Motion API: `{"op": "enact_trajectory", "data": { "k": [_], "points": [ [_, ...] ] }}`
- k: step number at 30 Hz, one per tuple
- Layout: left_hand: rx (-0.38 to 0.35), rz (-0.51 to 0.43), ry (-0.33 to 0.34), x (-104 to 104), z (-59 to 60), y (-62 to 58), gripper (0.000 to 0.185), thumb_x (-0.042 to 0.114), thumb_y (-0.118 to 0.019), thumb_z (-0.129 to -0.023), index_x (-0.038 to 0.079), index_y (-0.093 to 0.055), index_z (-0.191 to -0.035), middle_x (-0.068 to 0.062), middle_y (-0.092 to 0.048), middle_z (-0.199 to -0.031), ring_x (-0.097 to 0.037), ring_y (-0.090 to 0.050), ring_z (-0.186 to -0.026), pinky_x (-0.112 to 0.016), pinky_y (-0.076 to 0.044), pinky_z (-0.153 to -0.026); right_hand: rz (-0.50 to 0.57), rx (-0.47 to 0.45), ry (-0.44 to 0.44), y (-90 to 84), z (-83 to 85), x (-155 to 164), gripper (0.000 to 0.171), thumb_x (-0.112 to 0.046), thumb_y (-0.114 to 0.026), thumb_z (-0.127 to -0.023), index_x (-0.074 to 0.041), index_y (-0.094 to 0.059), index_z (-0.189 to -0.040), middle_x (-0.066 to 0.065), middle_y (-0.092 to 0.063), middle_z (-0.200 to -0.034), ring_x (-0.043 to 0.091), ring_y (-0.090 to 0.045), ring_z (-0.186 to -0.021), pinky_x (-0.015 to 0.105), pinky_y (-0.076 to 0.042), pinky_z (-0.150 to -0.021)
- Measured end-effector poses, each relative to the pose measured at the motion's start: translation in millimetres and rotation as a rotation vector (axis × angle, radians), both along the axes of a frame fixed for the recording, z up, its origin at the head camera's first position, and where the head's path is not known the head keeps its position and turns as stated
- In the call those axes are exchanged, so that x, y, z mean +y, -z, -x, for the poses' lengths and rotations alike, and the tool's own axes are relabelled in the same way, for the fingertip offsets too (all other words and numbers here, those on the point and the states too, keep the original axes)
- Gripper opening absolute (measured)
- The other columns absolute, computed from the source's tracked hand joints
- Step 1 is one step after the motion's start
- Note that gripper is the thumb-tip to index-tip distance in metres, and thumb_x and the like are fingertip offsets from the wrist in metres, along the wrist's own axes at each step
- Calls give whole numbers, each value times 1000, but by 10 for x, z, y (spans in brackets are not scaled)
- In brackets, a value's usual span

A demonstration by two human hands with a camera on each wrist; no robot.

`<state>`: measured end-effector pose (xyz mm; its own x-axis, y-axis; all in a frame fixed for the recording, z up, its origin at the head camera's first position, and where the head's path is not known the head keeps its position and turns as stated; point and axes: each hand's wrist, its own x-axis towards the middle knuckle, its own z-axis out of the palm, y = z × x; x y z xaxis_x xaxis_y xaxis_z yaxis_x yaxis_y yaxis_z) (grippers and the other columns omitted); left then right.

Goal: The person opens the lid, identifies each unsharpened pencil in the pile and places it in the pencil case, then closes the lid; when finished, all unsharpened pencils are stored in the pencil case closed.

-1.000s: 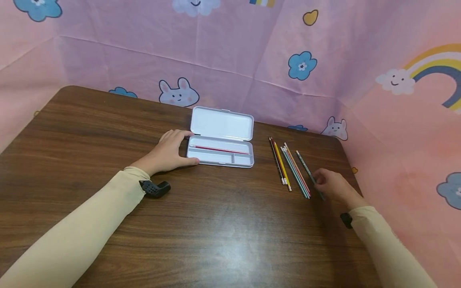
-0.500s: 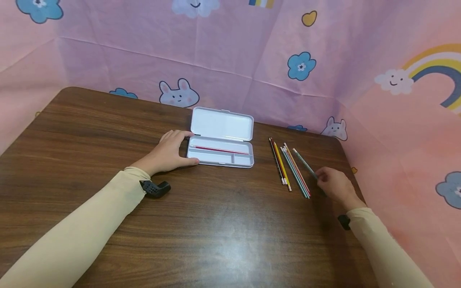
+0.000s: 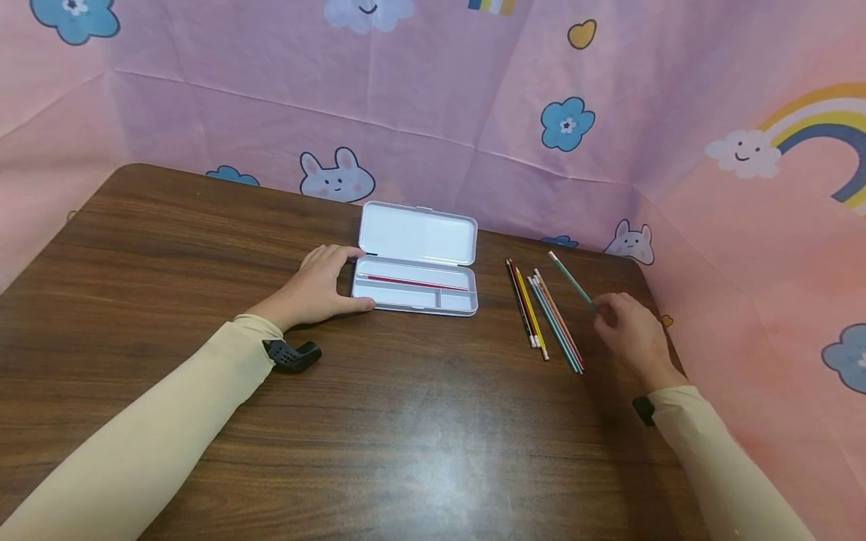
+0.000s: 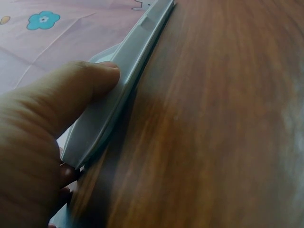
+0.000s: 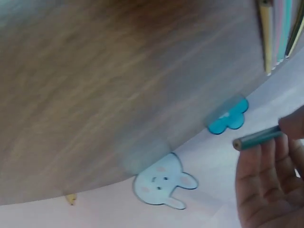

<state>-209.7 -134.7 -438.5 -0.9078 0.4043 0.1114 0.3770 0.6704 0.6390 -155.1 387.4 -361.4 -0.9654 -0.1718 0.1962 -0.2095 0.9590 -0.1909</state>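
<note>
Left hand (image 3: 318,289): mine, laid on the table against the left end of the open white pencil case (image 3: 416,297), thumb along its front edge and fingers curved around the corner, bracing it. One red pencil (image 3: 413,282) lies in the long back compartment; the lid stands open toward the wall.

Loose pencils (image 3: 544,315): a tight row on the wood just right of the case, well clear of it, tips pointing away from me.

Right hand (image 3: 632,334): fingertips pinched on the lower end of a green pencil (image 3: 571,279), which is raised off the table and angled up and to the left, just beside the row.

Handling note: I judge the pencil wants turning parallel to the case's long compartment before it goes down, with the left hand bracing the case throughout.

Surface: dark wood-grain table (image 3: 379,443), rounded corners, a soft sheen near me.

Room: pink cloth backdrop (image 3: 473,98) printed with rabbits, blue flowers, clouds and a rainbow.
</note>
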Motion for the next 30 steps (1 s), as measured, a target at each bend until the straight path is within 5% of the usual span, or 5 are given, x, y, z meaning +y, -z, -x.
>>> {"op": "enact_trajectory", "data": {
  "k": [11,30],
  "points": [
    [-15,-4,-1,-16,-21,-24,95,57,-81,-84,7,-41,-154,-16,-44,-154,-35,-36,-143,-59,-15,-123,2,194,-189,-46,129,-547,22,1,-63,-91,-4,-73,-111,9,-68,-97,24,-67,-81,45,-56,-64],
    [-18,-2,5,-5,-26,-50,94,57,-80,-84,6,-41,-154,-17,-43,-154,-36,-35,-144,-59,-15,-123,-25,173,-388,-75,407,-1427,19,-5,-70,-96,-8,-75,-114,5,-69,-102,20,-62,-83,39,-55,-61]
  ]
}}
